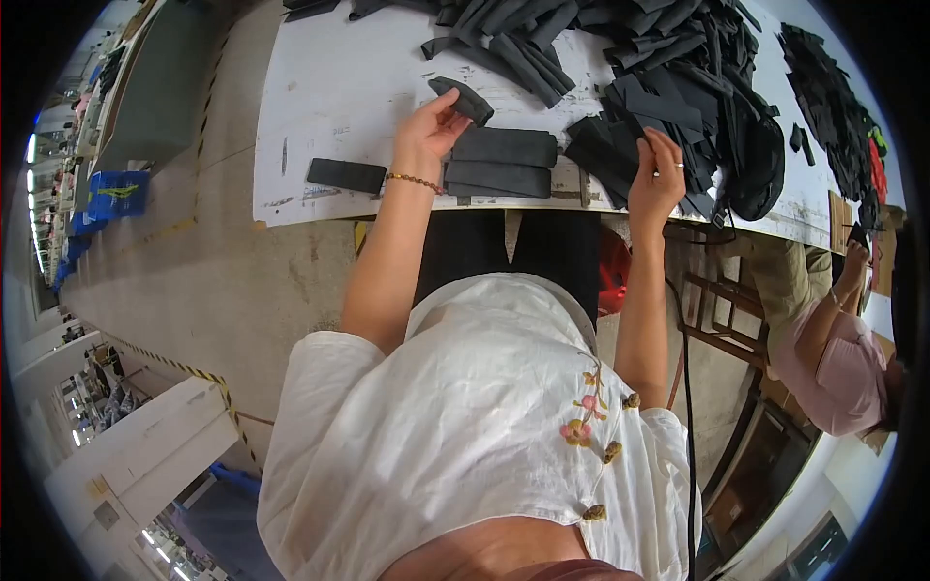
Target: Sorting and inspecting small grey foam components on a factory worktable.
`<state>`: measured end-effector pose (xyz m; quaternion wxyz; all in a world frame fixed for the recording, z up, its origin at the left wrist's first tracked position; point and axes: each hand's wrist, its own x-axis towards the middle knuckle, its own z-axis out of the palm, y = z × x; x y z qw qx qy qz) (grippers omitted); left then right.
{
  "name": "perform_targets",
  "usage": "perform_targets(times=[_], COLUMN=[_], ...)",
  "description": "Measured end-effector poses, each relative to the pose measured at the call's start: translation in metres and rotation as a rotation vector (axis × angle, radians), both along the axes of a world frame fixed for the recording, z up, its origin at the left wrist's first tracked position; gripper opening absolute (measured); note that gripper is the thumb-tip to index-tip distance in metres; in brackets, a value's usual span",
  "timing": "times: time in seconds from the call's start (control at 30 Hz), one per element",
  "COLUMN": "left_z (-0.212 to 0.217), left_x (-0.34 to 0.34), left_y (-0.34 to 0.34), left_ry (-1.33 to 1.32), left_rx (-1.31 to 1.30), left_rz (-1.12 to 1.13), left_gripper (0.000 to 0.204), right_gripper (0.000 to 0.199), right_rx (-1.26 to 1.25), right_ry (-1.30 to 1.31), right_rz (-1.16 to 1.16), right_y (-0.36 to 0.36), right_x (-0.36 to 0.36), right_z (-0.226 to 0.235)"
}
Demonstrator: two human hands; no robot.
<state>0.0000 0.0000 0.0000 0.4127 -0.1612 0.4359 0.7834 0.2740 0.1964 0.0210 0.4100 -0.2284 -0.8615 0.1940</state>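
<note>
My left hand (429,132) is closed on a short black fabric strip (467,103), which it lifts above the white table (320,97). The strip bends slightly between thumb and fingers. Below it lie flat black strips (501,165) in a neat stack, and a single strip (346,175) rests left of my wrist. On the right, my right hand (659,174), with a ring on one finger, has thumb and fingertips pinched at the edge of a black strip (603,155) in a loose bunch. My fingers partly hide that edge.
A large heap of black strips (668,48) covers the table's far right, with a black bag (759,160) beside it. At far right, a co-worker in a pink top (841,378) works at the table. A black cable (686,407) hangs by my right arm. A blue crate (117,195) stands left.
</note>
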Motion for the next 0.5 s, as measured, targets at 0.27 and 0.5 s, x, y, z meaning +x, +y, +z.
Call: perform_targets(times=[0.27, 0.5], left_z=[0.035, 0.046], left_x=[0.031, 0.037], left_y=[-0.004, -0.009], left_ry=[0.023, 0.130], left_rx=[0.103, 0.249], left_rz=[0.032, -0.098], left_gripper=[0.022, 0.026], right_gripper=[0.035, 0.028], right_rx=[-0.470, -0.142], right_ry=[0.135, -0.095], right_rz=[0.189, 0.342], right_y=[-0.053, -0.098], right_x=[-0.035, -0.043], right_z=[0.056, 0.045])
